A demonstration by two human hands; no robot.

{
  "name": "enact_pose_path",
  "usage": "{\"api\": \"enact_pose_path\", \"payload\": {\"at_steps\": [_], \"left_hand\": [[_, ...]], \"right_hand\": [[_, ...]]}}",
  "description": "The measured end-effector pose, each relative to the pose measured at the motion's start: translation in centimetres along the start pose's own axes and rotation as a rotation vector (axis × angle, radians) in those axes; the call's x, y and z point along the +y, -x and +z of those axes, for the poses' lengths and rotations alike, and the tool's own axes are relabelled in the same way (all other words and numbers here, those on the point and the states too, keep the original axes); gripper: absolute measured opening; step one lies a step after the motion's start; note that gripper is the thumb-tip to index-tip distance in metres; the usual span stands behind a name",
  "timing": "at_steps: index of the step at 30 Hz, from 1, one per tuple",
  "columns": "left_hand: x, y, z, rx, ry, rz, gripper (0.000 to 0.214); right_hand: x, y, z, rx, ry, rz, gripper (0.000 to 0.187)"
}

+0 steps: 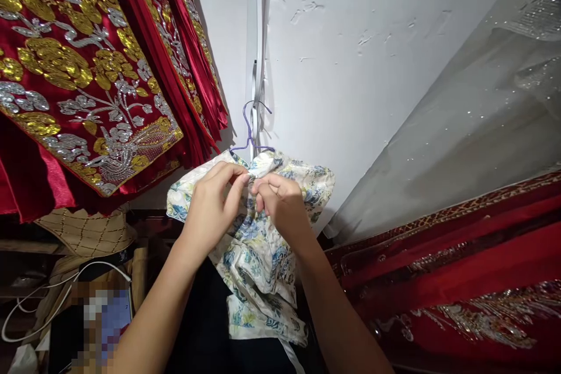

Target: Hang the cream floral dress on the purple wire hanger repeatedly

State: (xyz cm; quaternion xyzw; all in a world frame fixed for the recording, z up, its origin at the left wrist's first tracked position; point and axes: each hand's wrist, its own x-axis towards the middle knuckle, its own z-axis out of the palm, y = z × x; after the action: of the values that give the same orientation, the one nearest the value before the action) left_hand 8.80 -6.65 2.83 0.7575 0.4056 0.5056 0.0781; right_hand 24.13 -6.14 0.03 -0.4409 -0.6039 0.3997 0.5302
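A white blouse with a blue, green and yellow floral print hangs in front of me on a purple wire hanger. At its neckline my left hand is closed, thumb and forefinger pinching the front edge of the collar. Close beside it, my right hand pinches the same neck area with curled fingers. The fingertips nearly meet, and the small detail between them is hidden. Below the hands the fabric falls in folds, its lower hem loose over something dark.
Red garments with gold and silver sequin embroidery hang at the left. Sheer sparkly fabric and a red beaded garment are at the right. A white cable loops at lower left. Behind stands a scuffed white wall.
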Motion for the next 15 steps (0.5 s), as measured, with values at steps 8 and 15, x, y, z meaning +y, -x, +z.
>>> {"api": "enact_pose_path", "payload": {"at_steps": [8, 15], "left_hand": [[-10.6, 4.9, -3.9, 0.887, 0.746, -0.71, 0.019], [-10.2, 14.6, 4.1, 0.346, 0.562, -0.79, 0.018]], "right_hand": [[7.0, 4.1, 0.4, -0.094, 0.03, 0.118, 0.025], [9.4, 10.4, 1.1, -0.254, -0.242, 0.387, 0.022]]}}
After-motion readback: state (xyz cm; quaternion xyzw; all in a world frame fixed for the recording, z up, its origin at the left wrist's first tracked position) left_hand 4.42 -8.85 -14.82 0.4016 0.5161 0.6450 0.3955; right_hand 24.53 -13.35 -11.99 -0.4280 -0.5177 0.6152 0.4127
